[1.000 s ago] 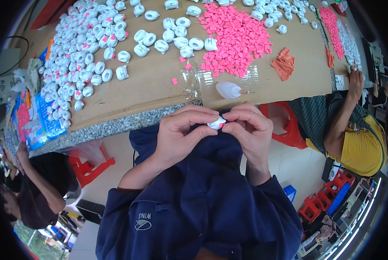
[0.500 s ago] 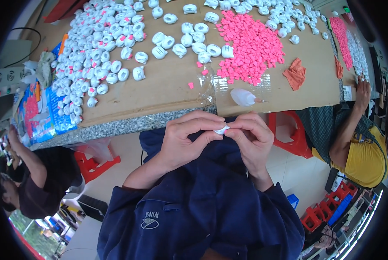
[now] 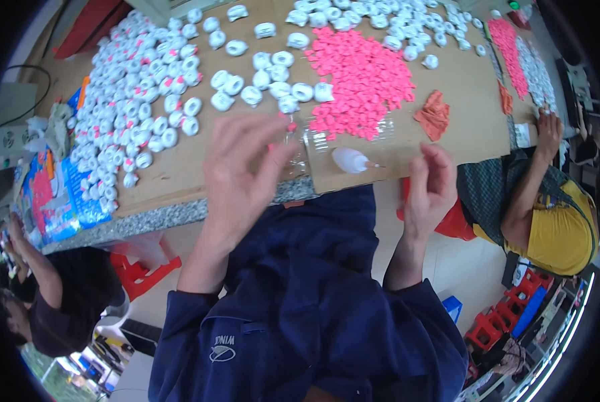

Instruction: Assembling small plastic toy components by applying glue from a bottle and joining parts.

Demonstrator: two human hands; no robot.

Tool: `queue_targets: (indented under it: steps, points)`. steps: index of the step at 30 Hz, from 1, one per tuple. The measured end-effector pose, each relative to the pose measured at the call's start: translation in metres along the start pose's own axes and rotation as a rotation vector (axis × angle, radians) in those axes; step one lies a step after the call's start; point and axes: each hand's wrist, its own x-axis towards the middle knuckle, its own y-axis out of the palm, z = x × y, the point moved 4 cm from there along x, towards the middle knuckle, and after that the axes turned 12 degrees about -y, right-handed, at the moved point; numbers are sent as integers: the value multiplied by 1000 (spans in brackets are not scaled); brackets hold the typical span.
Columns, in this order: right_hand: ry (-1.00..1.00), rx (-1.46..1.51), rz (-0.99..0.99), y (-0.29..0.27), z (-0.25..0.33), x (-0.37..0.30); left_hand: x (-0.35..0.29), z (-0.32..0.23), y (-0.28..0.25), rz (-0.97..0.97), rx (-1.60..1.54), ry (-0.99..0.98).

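Note:
My left hand [image 3: 243,171] is raised over the front part of the table, smeared by motion. Its thumb stands apart from the fingers and nothing shows between them. Past its fingertips lie several small white rounded pieces [image 3: 252,95], some with a visible hole. My right hand [image 3: 431,191] hovers by the table's front edge with loosely bent fingers, its thumb and forefinger apart and nothing seen in them. A translucent squeeze bottle [image 3: 348,160] with a thin tip lies on its side, left of that hand. Behind the bottle spreads a heap of small pink pieces [image 3: 360,80].
White pieces with pink bits among them form a large pile [image 3: 139,87] at the left. An orange cloth [image 3: 434,115] lies on the cardboard [image 3: 467,127]. Granite [image 3: 159,218] edges the table's front. Other people sit at both sides, near red stools [image 3: 142,275].
My hands have come apart from pinching a small white piece between them. The left went forward and left over the table, the right drew back rightward. The white piece is no longer seen in them.

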Motion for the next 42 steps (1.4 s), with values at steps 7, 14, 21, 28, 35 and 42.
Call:
queue_targets:
  steps: [7,14,21,28,35,42]
  points:
    - [-193,-568,137,-19,-25,60,-9,-30,56,101,-70,113]
    - [156,443,184,-19,15,28,-12,-44,61,263,-159,83]
    - [264,696,352,7,26,22,-20,-50,62,374,-263,105]
    - [182,703,323,9,25,16,-32,-42,62,904,-664,-337]
    - [54,328,-245,-43,4,43,-44,-29,65,985,-686,-271]
    - [-130,-461,-4,-36,3,34,-41,-29,60,875,-624,-285]
